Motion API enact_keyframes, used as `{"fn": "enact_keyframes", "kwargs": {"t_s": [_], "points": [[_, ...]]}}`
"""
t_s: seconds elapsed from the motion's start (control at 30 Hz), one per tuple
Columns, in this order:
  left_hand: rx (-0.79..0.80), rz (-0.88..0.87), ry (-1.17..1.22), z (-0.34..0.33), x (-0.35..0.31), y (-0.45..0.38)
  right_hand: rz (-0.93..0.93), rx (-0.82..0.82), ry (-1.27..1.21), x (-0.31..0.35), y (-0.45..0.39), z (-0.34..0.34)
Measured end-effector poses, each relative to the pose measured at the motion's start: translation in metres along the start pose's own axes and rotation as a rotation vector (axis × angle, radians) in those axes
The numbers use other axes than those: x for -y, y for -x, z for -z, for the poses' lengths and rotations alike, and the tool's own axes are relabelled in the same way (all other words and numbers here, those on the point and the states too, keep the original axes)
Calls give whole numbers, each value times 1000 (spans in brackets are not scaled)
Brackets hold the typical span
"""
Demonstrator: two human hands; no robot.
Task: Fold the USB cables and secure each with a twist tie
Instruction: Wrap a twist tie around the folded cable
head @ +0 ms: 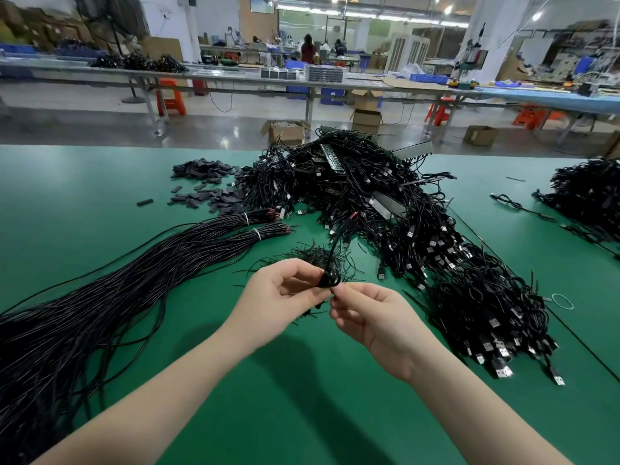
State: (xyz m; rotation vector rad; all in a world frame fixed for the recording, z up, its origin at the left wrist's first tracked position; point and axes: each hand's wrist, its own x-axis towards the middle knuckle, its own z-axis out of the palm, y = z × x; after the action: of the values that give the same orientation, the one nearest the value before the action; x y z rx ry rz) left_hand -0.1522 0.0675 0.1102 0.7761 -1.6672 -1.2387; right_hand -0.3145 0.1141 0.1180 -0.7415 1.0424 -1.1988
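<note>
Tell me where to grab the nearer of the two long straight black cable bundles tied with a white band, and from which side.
Grip the nearer long black cable bundle just behind its white tie band, coming from above with fingers wrapped across it. There the strands are cinched into one narrow neck; toward the person they fan out loosely over the green table, so a hand would likely catch only some.

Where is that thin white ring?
In the head view, the white ring lies flat on the green table, far right, beside the USB cable pile.

The left hand and right hand hide most of the folded cable, perhaps a tie.
</note>
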Motion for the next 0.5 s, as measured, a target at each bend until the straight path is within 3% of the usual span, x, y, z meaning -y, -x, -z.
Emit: {"fn": "enact_keyframes", "kwargs": {"t_s": [0.1,0.17,0.2,0.3,0.37,0.5], "points": [[17,9,13,1,0,-1,66,-14,-27,-3,0,-1],[17,42,22,1,-3,-1,207,-52,24,-8,-1,-1],[1,82,51,0,-5,-1,354,-97,163,-9,-2,-2],[-8,320,218,-6,-8,-2,1105,-288,1031,-13,-12,7],[12,401,187,-10,-8,-3,1428,-229,1425,-12,-16,14],[58,343,27,-11,-9,-2,1418,-224,1540,-11,-16,21]]}}
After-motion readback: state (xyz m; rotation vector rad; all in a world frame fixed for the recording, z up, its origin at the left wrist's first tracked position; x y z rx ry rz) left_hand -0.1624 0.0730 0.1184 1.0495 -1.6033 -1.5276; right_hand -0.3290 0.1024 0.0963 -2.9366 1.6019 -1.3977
